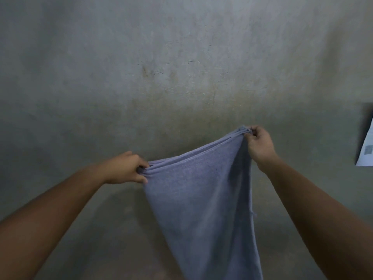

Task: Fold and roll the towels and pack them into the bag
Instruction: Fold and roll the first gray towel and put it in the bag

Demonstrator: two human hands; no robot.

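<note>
Here, left grip (129,168), right grip (259,145), both pinching hanging blue towel (201,203), grey surface (181,67) behind, paper (366,147) rightward.

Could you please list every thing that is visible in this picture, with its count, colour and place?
towel: one, pale blue-grey, held up in the middle of the view, already folded into several layers along its top edge, hanging down out of the bottom of the frame.
sheet of paper: one, white with a small printed square, at the right edge, partly cut off.
grey surface: one, grey with yellowish stains, filling the background; I cannot tell whether it is a wall or a floor.
bag: none in view.
left hand: one, grips the lower left corner of the towel's top edge.
right hand: one, pinches the higher right corner of the towel's top edge.
</note>
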